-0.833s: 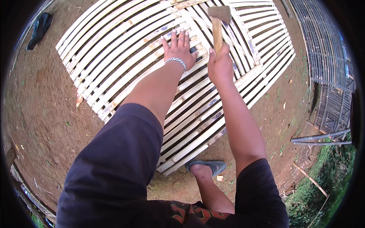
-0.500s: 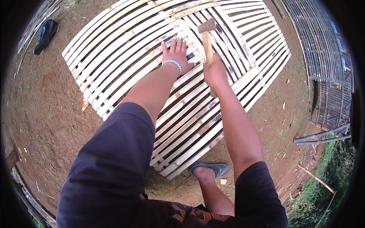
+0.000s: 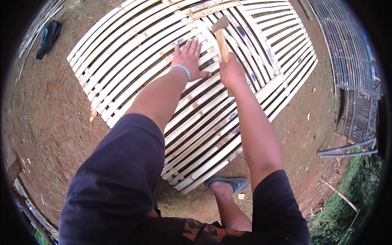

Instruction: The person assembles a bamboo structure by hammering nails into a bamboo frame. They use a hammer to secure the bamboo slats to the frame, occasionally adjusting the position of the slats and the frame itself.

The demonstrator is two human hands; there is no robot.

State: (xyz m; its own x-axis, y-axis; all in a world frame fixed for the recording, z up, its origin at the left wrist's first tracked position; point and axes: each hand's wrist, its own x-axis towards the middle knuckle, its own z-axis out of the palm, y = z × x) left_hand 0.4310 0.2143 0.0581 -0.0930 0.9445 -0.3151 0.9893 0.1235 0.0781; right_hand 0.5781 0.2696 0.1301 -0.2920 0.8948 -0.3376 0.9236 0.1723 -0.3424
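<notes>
A large panel of pale split-bamboo slats (image 3: 122, 53) lies in front of me, with a crosswise section of slats toward its far middle. My left hand (image 3: 189, 61) rests palm down on the slats, fingers stretched out and thumb apart, a silver chain bracelet at the wrist. Just to its right, my right hand (image 3: 233, 74) is wrapped round the wooden handle of a hammer (image 3: 222, 45). The hammer's dull metal head points away from me, over the crosswise section. Whether the head touches the slats is hard to tell.
Brown bare soil (image 3: 53, 106) surrounds the panel. A dark bag-like bundle (image 3: 49, 38) lies at the far left. On the right stand dark bamboo pole structures (image 3: 347, 53), with green plants (image 3: 347, 200) below. My shod foot (image 3: 226, 184) is by the panel's near edge.
The hammer's head has tilted and shifted slightly, with my right hand still round the handle. My left hand stays spread on the slats. The view has shifted a little.
</notes>
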